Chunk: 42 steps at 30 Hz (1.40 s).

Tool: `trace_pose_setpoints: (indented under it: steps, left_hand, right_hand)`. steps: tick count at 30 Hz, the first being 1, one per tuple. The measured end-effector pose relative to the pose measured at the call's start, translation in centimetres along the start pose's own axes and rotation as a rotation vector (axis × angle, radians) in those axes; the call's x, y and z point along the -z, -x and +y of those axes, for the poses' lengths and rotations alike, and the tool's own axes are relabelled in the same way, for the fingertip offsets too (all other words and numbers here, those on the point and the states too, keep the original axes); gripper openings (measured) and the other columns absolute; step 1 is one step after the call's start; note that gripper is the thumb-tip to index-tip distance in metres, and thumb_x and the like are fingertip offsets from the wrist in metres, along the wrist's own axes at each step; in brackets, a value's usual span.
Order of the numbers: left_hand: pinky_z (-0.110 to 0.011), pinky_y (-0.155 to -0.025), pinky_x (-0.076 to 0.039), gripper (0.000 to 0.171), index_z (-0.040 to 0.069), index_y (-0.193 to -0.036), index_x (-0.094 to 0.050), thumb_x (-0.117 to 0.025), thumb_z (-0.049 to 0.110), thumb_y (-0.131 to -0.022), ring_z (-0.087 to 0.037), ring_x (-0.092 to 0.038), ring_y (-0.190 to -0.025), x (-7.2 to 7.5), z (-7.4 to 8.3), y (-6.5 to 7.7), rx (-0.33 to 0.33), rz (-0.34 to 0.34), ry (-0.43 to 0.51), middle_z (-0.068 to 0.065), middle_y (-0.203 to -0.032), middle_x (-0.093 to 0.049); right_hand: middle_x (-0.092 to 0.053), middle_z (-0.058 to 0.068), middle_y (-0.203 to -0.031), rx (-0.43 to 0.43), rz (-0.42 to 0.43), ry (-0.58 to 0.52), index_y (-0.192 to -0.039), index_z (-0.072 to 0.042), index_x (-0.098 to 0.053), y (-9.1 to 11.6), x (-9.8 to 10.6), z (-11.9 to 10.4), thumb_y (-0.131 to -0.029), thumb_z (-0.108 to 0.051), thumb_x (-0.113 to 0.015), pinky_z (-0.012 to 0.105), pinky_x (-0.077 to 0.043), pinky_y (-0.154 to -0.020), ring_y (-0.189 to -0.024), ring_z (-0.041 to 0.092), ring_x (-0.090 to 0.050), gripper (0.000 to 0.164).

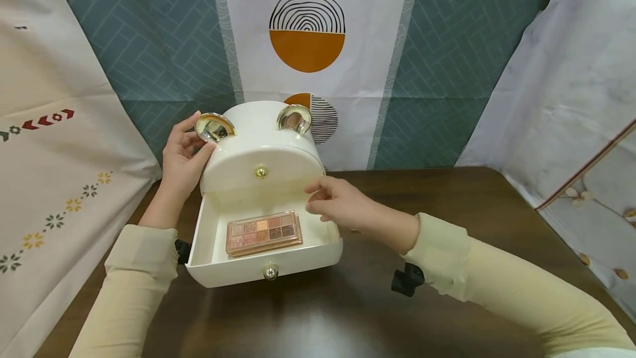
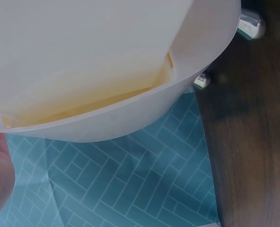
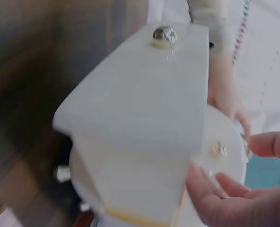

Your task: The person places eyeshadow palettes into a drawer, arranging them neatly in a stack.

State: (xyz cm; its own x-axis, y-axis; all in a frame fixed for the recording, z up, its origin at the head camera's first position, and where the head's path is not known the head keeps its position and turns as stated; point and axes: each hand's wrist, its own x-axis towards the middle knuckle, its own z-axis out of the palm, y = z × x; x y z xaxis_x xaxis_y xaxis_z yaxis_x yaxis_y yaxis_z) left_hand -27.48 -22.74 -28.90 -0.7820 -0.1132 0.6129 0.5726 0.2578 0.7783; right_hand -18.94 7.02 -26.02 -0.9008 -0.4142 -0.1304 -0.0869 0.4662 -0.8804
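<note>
A white storage box [image 1: 263, 164] with two gold ears has its lower drawer [image 1: 223, 275] pulled out toward me. Inside the drawer lies an eyeshadow palette [image 1: 263, 233] with a clear lid and several pink and brown shades. My left hand [image 1: 184, 156] grips the box's upper left side around the left gold ear [image 1: 215, 127], thumb on the front. Over the drawer's back right corner is my right hand [image 1: 343, 203], with bent, spread fingers and nothing visible in its grasp. In the right wrist view its fingers [image 3: 204, 189] come close to the drawer's edge; contact cannot be told.
A dark wooden table [image 1: 422, 303] carries the box. Behind it hangs a patterned curtain [image 1: 427, 70], and pale printed cloths stand at left and right. Small metal feet [image 2: 251, 24] show under the box in the left wrist view.
</note>
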Motion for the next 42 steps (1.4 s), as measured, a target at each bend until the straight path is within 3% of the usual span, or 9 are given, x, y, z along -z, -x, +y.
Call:
trace_pose_setpoints:
  steps: [3, 8, 14, 19, 26, 36, 42]
  left_hand:
    - [-0.009, -0.072, -0.046, 0.057, 0.007, -0.139, -0.044, -0.057, -0.012, -0.087, 0.001, -0.057, -0.088, -0.1, 0.0, -0.1, 0.0, -0.006, 0.001, 0.019, -0.097, -0.058]
    - [-0.009, -0.071, -0.046, 0.057, 0.007, -0.14, -0.044, -0.057, -0.012, -0.087, 0.001, -0.057, -0.087, -0.1, 0.0, -0.1, 0.012, 0.002, -0.009, 0.019, -0.096, -0.058]
    - [-0.009, -0.072, -0.046, 0.058, 0.008, -0.14, -0.044, -0.058, -0.011, -0.087, 0.0, -0.057, -0.088, -0.2, 0.1, 0.0, 0.017, -0.002, -0.014, 0.019, -0.096, -0.057]
    - [-0.008, -0.073, -0.046, 0.058, 0.009, -0.141, -0.043, -0.058, -0.011, -0.088, 0.0, -0.056, -0.09, -0.2, 0.2, 0.1, 0.039, 0.0, -0.026, 0.017, -0.096, -0.056]
    - [-0.008, -0.072, -0.047, 0.058, 0.007, -0.141, -0.043, -0.058, -0.01, -0.088, 0.0, -0.057, -0.089, -0.3, 0.3, 0.3, 0.035, -0.001, -0.024, 0.019, -0.096, -0.057]
    - [-0.008, -0.074, -0.047, 0.059, 0.009, -0.142, -0.043, -0.058, -0.01, -0.088, 0.0, -0.057, -0.091, -0.3, 0.4, 0.3, 0.043, -0.005, -0.029, 0.017, -0.098, -0.057]
    - [-0.008, -0.075, -0.046, 0.059, 0.01, -0.142, -0.042, -0.058, -0.009, -0.089, 0.0, -0.056, -0.093, -0.1, 0.5, 0.3, 0.048, 0.004, -0.047, 0.017, -0.098, -0.055]
  right_hand:
    - [-0.06, 0.02, -0.111, 0.095, 0.094, 0.025, -0.125, 0.005, -0.051, 0.6, 1.9, 1.6, -0.092, -0.011, -0.056, 0.037, -0.053, -0.084, -0.098, 0.026, -0.06, 0.037]
    - [-0.058, 0.019, -0.114, 0.08, 0.187, 0.083, -0.125, 0.002, -0.051, 0.7, 4.3, 5.9, -0.091, -0.016, -0.059, 0.034, -0.05, -0.081, -0.1, 0.028, -0.058, 0.038]
    - [-0.053, 0.024, -0.121, 0.002, 0.211, 0.168, -0.129, 0.001, -0.047, 0.6, 5.9, 10.6, -0.091, -0.016, -0.062, 0.044, -0.048, -0.087, -0.107, 0.035, -0.055, 0.045]
    - [-0.053, 0.028, -0.124, 0.019, 0.222, 0.328, -0.129, 0.004, -0.046, 0.0, 6.8, 13.8, -0.086, -0.014, -0.067, 0.054, -0.044, -0.092, -0.114, 0.043, -0.051, 0.052]
    - [-0.048, 0.034, -0.124, -0.029, 0.179, 0.46, -0.132, 0.009, -0.042, 0.0, 7.8, 17.9, -0.081, -0.015, -0.071, 0.056, -0.045, -0.086, -0.113, 0.047, -0.047, 0.063]
    - [-0.044, 0.034, -0.124, -0.126, 0.076, 0.542, -0.137, 0.011, -0.037, 0.1, 8.6, 20.6, -0.075, -0.017, -0.078, 0.059, -0.042, -0.086, -0.115, 0.052, -0.037, 0.079]
    - [-0.053, 0.03, -0.115, -0.06, 0.079, 0.608, -0.126, 0.013, -0.049, -0.5, 8.7, 20.6, -0.071, -0.015, -0.081, 0.058, -0.041, -0.088, -0.108, 0.048, -0.044, 0.069]
